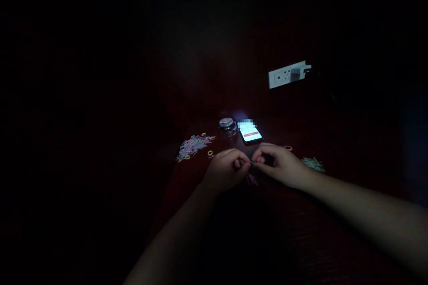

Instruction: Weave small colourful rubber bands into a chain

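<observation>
My left hand [230, 167] and my right hand [277, 162] meet at the fingertips over the dark red table. Both are closed in a pinch on a small elastic band [253, 162], mostly hidden by the fingers; its colour is hard to tell in the dim light. Just below the fingertips lie a few purple bands [252, 180]. To the left of my left hand spreads a pile of multicoloured elastic bands [194, 146], with a loose yellow band [210, 153] between. A bunch of pale green bands [313, 164] lies beyond my right wrist, and an orange band [288, 148] rests behind that hand.
Behind my hands a phone [251, 134] with a lit screen lies on the table. Left of it stands a small clear round container [227, 125] with a patterned lid. A white socket strip [289, 75] holds a plug farther back. Deep shadow hides the surroundings.
</observation>
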`<state>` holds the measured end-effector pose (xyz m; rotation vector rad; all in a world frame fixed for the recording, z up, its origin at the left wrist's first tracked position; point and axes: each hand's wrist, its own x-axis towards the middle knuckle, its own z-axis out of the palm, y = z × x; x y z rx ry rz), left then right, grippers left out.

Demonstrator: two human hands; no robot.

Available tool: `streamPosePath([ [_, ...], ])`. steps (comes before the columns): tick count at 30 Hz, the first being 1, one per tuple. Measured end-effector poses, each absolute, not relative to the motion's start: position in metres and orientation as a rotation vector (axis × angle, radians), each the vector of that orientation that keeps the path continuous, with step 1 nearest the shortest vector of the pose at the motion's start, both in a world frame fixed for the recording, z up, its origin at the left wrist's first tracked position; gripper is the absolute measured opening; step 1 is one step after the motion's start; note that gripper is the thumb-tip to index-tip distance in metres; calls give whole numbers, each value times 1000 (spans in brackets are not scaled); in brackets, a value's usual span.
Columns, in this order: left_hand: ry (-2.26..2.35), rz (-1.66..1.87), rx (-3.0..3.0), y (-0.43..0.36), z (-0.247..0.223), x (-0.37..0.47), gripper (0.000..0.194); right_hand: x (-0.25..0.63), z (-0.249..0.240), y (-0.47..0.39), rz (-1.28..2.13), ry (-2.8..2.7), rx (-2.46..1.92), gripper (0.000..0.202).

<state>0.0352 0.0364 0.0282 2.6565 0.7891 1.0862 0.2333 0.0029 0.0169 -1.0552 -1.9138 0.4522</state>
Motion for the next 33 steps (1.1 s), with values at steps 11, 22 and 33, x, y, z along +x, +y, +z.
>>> streamPosePath([
  [11, 875, 1100, 2641, 36, 29, 35, 4, 233, 23, -1, 397, -1883, -1091, 3],
  [22, 903, 1086, 2624, 37, 27, 35, 2, 233, 20, 0, 447, -1888, -1068, 5],
  [33, 912, 1077, 2619, 34, 30, 37, 5, 232, 23, -1, 462, -1901, -1080, 7],
])
